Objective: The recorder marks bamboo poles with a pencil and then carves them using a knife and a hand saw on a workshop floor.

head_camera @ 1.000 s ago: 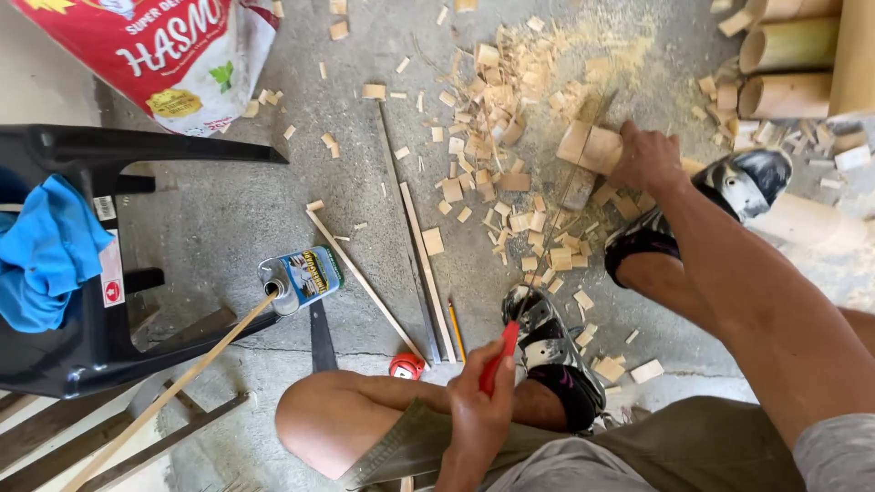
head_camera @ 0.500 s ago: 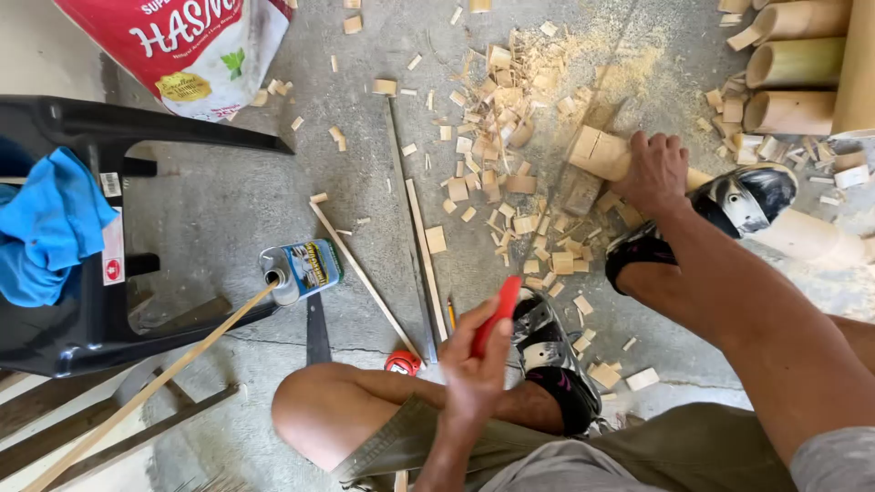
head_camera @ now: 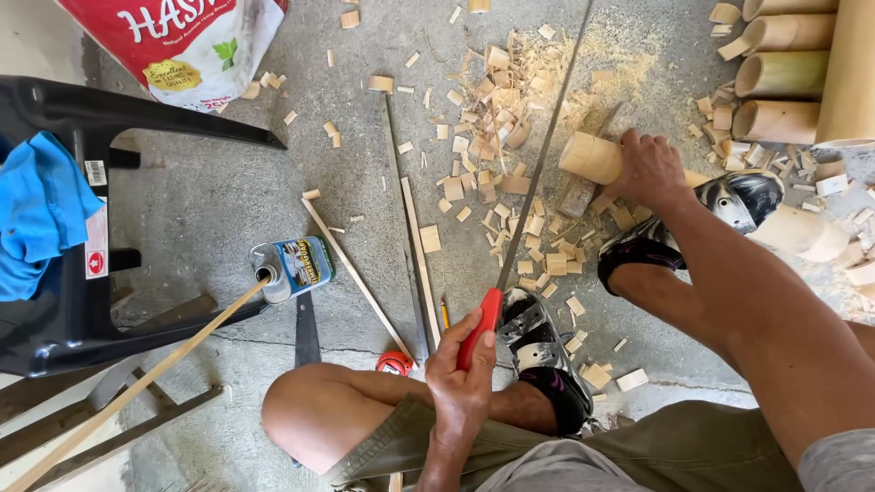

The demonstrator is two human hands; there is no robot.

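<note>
My left hand (head_camera: pixel 460 378) grips the red handle of a hand saw (head_camera: pixel 476 328). Its long thin blade (head_camera: pixel 545 150) slants up and away over the wood chips towards the top of the view. My right hand (head_camera: pixel 649 169) rests on a short bamboo section (head_camera: pixel 591 157) that lies on its side on the concrete floor, beside a small grey block (head_camera: pixel 577 196). The blade passes just left of that bamboo section. My feet, in black sandals (head_camera: pixel 538 351), are planted near both hands.
Several bamboo tubes (head_camera: pixel 784 73) are stacked at the top right. Chips and sawdust (head_camera: pixel 497 118) litter the floor, with thin bamboo strips (head_camera: pixel 415 246). Left: a black plastic chair (head_camera: pixel 137 118) with a blue cloth (head_camera: pixel 36 214), a red and white sack (head_camera: pixel 182 36), a small tin can (head_camera: pixel 292 266).
My left hand has lifted the saw forward, so the blade now reaches out beside the bamboo section. My right hand has drawn that section a little nearer.
</note>
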